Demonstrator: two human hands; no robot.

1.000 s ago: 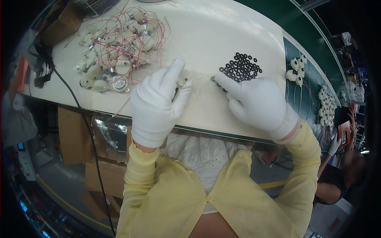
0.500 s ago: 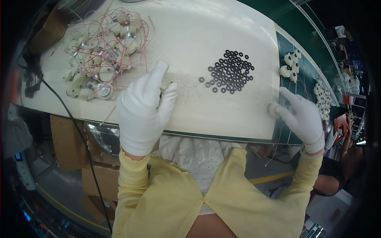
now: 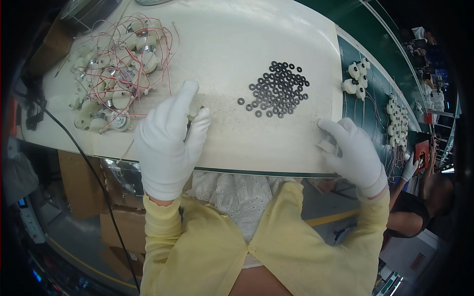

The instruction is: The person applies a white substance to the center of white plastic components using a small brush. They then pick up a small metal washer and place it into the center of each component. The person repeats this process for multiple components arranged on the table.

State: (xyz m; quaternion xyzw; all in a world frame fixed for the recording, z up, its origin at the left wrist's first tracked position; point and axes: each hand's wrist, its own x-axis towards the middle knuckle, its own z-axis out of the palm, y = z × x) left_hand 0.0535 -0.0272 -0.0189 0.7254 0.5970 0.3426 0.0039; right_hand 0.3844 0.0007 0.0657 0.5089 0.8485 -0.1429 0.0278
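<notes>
My left hand (image 3: 170, 140), in a white glove, is closed round a pale plastic part (image 3: 191, 117) that shows only between index finger and thumb; the rest is hidden. Over the table's right half, my gloved right hand (image 3: 356, 155) pinches a small whitish plastic part (image 3: 327, 146) between thumb and fingers. Between the hands, a little farther off, lies a loose pile of black rubber rings (image 3: 281, 89). Left of my left hand is a heap of small motors (image 3: 121, 98) with cream plastic housings and tangled red and white wires.
On the green strip (image 3: 365, 118) at the right stand several white assemblies (image 3: 356, 79) with black centres, and rows of more (image 3: 397, 123). A black cable (image 3: 89, 145) hangs over the table's left edge. Cardboard boxes (image 3: 79, 185) stand below. A co-worker's gloved hand (image 3: 410, 167) is at far right.
My right hand has moved left from the green strip over the white tabletop, with the whitish part in its fingers. My left hand keeps its grip, nearly in place. The view has shifted slightly.
</notes>
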